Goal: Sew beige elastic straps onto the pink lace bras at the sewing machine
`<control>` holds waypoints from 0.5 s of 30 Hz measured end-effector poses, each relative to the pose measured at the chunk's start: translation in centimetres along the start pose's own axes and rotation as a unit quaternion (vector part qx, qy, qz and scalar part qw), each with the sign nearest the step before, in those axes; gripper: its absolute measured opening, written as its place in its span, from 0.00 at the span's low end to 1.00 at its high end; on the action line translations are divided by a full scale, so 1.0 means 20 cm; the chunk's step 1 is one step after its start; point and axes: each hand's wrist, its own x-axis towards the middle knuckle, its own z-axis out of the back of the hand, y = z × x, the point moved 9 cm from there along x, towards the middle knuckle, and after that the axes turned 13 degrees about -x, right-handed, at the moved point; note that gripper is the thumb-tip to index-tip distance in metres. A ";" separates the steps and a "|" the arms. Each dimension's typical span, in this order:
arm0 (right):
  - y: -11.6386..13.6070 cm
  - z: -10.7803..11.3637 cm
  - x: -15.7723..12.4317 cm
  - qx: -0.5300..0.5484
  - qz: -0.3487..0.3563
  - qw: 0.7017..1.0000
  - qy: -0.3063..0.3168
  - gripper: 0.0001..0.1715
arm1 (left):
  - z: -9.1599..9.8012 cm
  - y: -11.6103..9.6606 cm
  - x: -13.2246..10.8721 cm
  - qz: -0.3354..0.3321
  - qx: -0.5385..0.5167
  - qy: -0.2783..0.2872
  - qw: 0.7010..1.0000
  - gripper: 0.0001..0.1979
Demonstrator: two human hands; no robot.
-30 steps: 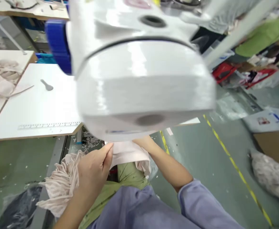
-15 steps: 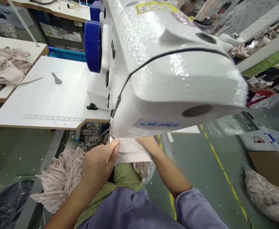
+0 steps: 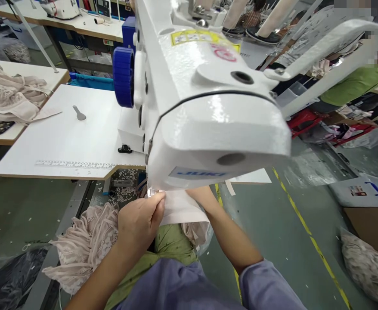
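Under the head of a white sewing machine, a pale pink piece of fabric hangs down toward my lap. My left hand pinches its left edge, thumb on top, close below the needle area. On the fabric's far right side is my right hand; the machine head covers its fingers, so their grip is hidden. A bunched heap of pale pink lace-trimmed garments lies to the left of my left forearm. More crumpled pink fabric shows beneath the held piece.
A white table with a printed ruler and a small grey tool extends left. Pink garments cover another table. On the right floor stand a clear bin, a cardboard box and a filled bag.
My view has shifted, so the machine head appears lower and farther left. Both hands stay at the fabric beneath the machine, with little visible movement.
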 end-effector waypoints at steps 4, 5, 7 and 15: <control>-0.01 0.01 0.00 0.055 -0.043 0.998 0.003 0.07 | 0.00 0.01 -0.01 0.001 0.006 -0.006 1.000 0.14; -0.01 0.01 0.00 0.075 -0.050 0.996 0.001 0.08 | 0.00 0.01 -0.01 0.003 0.008 -0.006 1.000 0.14; -0.01 0.00 -0.01 0.133 -0.065 0.989 -0.002 0.10 | 0.00 0.02 0.00 0.015 0.008 -0.008 1.000 0.13; -0.10 -0.25 -0.36 0.521 -0.242 0.815 0.076 0.20 | 0.01 -0.01 -0.04 -0.031 0.009 0.072 0.997 0.11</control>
